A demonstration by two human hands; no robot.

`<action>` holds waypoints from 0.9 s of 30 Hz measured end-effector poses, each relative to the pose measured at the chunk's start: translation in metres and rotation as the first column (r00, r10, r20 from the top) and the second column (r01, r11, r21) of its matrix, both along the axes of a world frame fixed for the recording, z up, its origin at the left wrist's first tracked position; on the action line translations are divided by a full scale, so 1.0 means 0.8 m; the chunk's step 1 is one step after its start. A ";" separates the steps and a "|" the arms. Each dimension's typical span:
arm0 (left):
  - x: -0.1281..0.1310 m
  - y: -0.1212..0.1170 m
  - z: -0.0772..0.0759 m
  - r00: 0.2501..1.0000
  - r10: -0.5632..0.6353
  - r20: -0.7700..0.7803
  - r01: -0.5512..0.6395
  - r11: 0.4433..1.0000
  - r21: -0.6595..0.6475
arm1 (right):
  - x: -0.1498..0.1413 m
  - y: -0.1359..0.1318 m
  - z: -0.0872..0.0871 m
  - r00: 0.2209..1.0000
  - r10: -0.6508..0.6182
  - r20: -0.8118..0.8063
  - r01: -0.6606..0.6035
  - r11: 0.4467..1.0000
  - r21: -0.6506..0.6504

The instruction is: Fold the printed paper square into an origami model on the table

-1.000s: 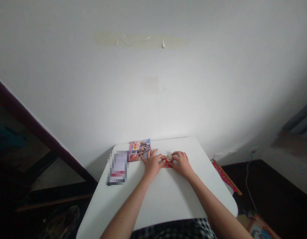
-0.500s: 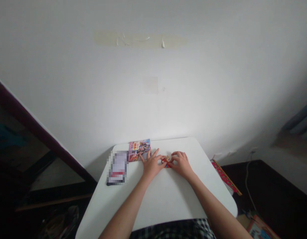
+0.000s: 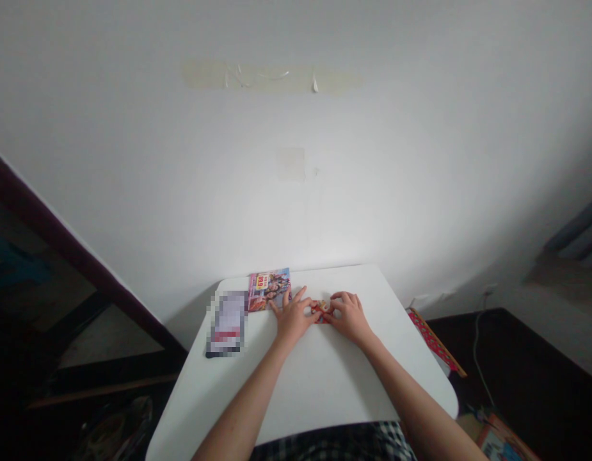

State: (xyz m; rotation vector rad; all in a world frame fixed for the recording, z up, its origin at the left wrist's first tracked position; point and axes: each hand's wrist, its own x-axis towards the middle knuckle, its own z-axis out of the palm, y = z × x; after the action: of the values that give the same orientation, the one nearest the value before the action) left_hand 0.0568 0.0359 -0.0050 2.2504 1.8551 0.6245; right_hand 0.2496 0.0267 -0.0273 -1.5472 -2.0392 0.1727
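A small folded piece of colourful printed paper (image 3: 321, 312), mostly red with pale and blue patches, lies on the white table (image 3: 319, 384). My left hand (image 3: 293, 317) pinches its left side between thumb and forefinger, the other fingers spread. On the right side, my right hand (image 3: 350, 315) grips the paper with thumb and fingertips, the fingers curled. Parts of the paper are hidden under the fingertips. Just beyond my left hand lies a flat printed leaflet (image 3: 268, 288) with figures and a yellow price patch.
A phone (image 3: 227, 322), blurred by pixelation, rests at the table's left. The white wall (image 3: 296, 211) rises directly behind the table. Beyond the right edge are a red patterned item (image 3: 432, 339) and a cable (image 3: 477, 349). A dark-framed opening stands at left.
Almost nothing differs. Both hands keep their places on the folded paper, with only a very slight shift of the fingers.
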 end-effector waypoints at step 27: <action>-0.013 0.013 0.017 0.999 -0.036 -0.025 0.032 0.988 -0.148 | -0.001 -0.003 0.012 1.000 -0.013 -0.026 0.011 0.997 -0.078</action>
State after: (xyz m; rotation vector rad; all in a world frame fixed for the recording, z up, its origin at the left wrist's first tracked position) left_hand 0.0464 0.0463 0.0089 2.2008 1.8074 0.4369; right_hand 0.2485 0.0247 -0.0176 -1.5956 -2.0240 0.2687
